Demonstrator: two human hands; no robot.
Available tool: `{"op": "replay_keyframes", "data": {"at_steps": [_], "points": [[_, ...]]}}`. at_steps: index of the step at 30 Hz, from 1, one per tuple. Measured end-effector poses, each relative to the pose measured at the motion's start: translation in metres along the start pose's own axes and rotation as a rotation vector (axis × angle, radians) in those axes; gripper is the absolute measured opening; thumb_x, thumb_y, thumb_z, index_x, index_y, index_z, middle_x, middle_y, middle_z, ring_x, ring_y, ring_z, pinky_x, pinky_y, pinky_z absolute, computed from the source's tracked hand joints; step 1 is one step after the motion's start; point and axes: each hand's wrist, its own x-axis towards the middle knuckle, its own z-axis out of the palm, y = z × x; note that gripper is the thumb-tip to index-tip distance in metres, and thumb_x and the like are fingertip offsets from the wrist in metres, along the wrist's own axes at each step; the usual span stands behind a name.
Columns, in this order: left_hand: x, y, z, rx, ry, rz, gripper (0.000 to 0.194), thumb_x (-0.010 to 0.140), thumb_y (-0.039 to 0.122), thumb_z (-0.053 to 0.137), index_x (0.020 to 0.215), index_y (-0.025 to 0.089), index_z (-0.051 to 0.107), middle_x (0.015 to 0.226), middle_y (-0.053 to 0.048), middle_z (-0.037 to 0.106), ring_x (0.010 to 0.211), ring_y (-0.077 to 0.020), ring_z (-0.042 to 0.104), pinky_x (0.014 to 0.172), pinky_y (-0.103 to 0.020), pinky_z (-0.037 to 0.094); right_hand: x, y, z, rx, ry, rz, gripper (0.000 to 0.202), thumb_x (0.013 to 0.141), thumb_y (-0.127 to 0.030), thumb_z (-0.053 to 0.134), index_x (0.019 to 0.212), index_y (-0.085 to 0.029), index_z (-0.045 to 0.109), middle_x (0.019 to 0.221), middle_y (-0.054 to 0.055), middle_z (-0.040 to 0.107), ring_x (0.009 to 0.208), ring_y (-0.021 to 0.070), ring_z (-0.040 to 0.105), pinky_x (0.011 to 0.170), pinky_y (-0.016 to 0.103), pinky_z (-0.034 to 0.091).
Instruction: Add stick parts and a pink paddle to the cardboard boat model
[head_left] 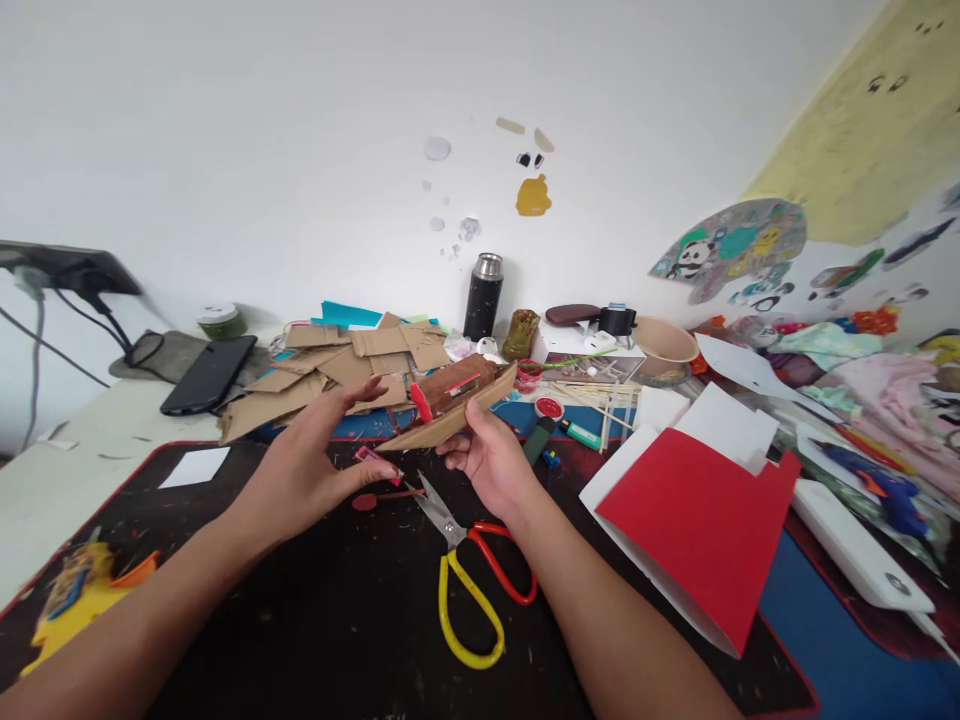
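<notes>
A small cardboard boat (448, 418) with a brown cabin and a red end piece is held up at the middle of the view. My right hand (491, 458) grips its hull near the right end, thumb on the near side. To the left of the boat, my left hand (315, 460) is spread, its thumb and fingers apart and nothing between them. Below its thumb lies a small pink object (375, 463). Scissors (452, 530) with one yellow and one red handle rest on the dark mat (315, 620) beneath the boat.
Cardboard pieces (349, 365) pile up behind my left hand. A black flask (484, 297) stands by the wall. Folded red paper (701, 530) lies to the right, near a white power bank (859, 550). A phone (210, 374) and a yellow item (82, 605) are at the left.
</notes>
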Motion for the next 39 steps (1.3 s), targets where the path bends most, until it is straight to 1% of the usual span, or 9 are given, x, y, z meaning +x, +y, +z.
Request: {"op": "replay_keyframes", "data": {"at_steps": [2,8,13,19,22,25,28,34,39], "points": [[-0.0007,0.0023,0.0009,0.034,0.012,0.031,0.092,0.090,0.088,0.077,0.160,0.030,0.063,0.151,-0.017,0.079,0.139,-0.0439,0.076,0.117,-0.061,0.061,-0.0005,0.0011,0.0002,-0.002,0.002,0.003,0.060,0.077,-0.062,0.106,0.107,-0.021,0.076,0.085,0.002,0.085,0.063,0.0169,0.078,0.052,0.022,0.056],[-0.0015,0.0029,0.0016,0.117,0.021,0.114,0.078,0.096,0.073,0.082,0.159,0.031,0.063,0.147,-0.015,0.080,0.134,-0.0404,0.077,0.118,-0.057,0.059,-0.0009,0.0038,0.0001,-0.017,-0.014,-0.002,0.059,0.078,-0.064,0.105,0.104,-0.020,0.075,0.086,0.003,0.085,0.064,0.0166,0.078,0.053,0.022,0.056],[-0.0027,-0.0014,0.0045,0.158,0.023,0.125,0.070,0.098,0.073,0.078,0.151,0.028,0.067,0.142,-0.015,0.082,0.130,-0.0406,0.078,0.116,-0.057,0.059,-0.0002,0.0060,0.0006,-0.006,-0.024,0.014,0.065,0.072,-0.066,0.108,0.106,-0.021,0.075,0.084,0.002,0.085,0.063,0.0164,0.078,0.052,0.021,0.056],[-0.0025,-0.0021,0.0067,0.169,0.066,0.169,0.060,0.098,0.067,0.081,0.143,0.028,0.072,0.133,-0.013,0.086,0.123,-0.0392,0.080,0.112,-0.054,0.060,-0.0007,0.0067,0.0014,0.001,-0.030,0.019,0.063,0.076,-0.065,0.106,0.106,-0.020,0.075,0.084,0.003,0.085,0.064,0.0167,0.079,0.052,0.021,0.056],[-0.0024,-0.0007,0.0069,0.184,0.062,0.145,0.056,0.098,0.067,0.081,0.139,0.029,0.074,0.132,-0.012,0.086,0.124,-0.0391,0.080,0.112,-0.053,0.060,-0.0015,0.0061,0.0028,0.019,-0.031,0.021,0.065,0.073,-0.066,0.108,0.105,-0.019,0.076,0.083,0.003,0.085,0.063,0.0167,0.079,0.052,0.021,0.056],[-0.0033,-0.0001,0.0078,0.188,0.066,0.122,0.061,0.099,0.067,0.079,0.146,0.029,0.070,0.135,-0.013,0.085,0.126,-0.0394,0.079,0.113,-0.054,0.060,-0.0019,0.0053,0.0042,0.031,-0.030,0.024,0.069,0.068,-0.068,0.110,0.104,-0.020,0.077,0.083,0.002,0.085,0.062,0.0157,0.079,0.051,0.020,0.057],[-0.0048,-0.0006,0.0092,0.223,0.082,0.163,0.061,0.103,0.064,0.075,0.151,0.028,0.066,0.138,-0.013,0.084,0.127,-0.0386,0.079,0.113,-0.053,0.060,-0.0015,0.0047,0.0045,0.034,-0.028,0.028,0.069,0.066,-0.068,0.111,0.103,-0.020,0.078,0.083,0.001,0.086,0.062,0.0151,0.078,0.050,0.019,0.056],[-0.0051,-0.0015,0.0098,0.292,0.122,0.281,0.052,0.109,0.059,0.071,0.151,0.028,0.068,0.134,-0.012,0.085,0.122,-0.0371,0.080,0.108,-0.051,0.062,-0.0012,0.0044,0.0041,0.032,-0.028,0.029,0.070,0.066,-0.068,0.110,0.103,-0.019,0.078,0.082,0.002,0.085,0.062,0.0154,0.079,0.050,0.020,0.057],[-0.0037,0.0000,0.0073,0.242,0.128,0.257,0.052,0.105,0.066,0.074,0.145,0.032,0.073,0.128,-0.012,0.087,0.117,-0.0404,0.081,0.104,-0.055,0.063,-0.0015,0.0036,0.0061,0.031,-0.028,0.031,0.071,0.064,-0.069,0.110,0.102,-0.019,0.078,0.082,0.001,0.085,0.061,0.0146,0.078,0.050,0.019,0.057]]}}
